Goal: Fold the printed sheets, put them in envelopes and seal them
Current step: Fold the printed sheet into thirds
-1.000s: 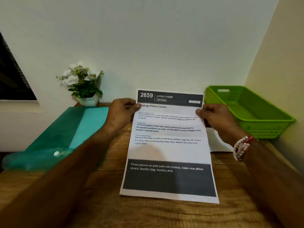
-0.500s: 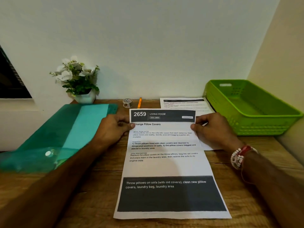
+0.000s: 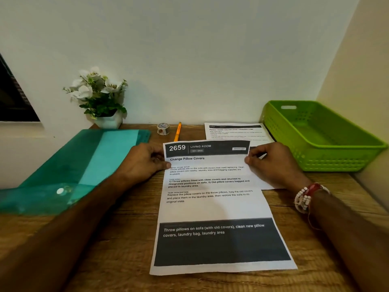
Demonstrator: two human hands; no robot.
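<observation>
On the wooden desk point(image 3: 126, 239) by the pale wall, I have brought the white printed sheet headed 2659 point(image 3: 210, 207) down from mid-air; it now lies flat between my hands. My left hand point(image 3: 145, 161) and right hand point(image 3: 271, 163) each pinch a top corner, so I judge it ready for folding.

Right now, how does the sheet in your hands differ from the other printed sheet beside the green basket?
Sheet 2659 is pinched at its top corners by the left hand and right hand; the far sheet lies flat, gripped by neither. Sheet 2659 shows whole and readable; the far sheet is partly hidden behind it, its print too small to read. Both are white pages with a dark header band.
</observation>
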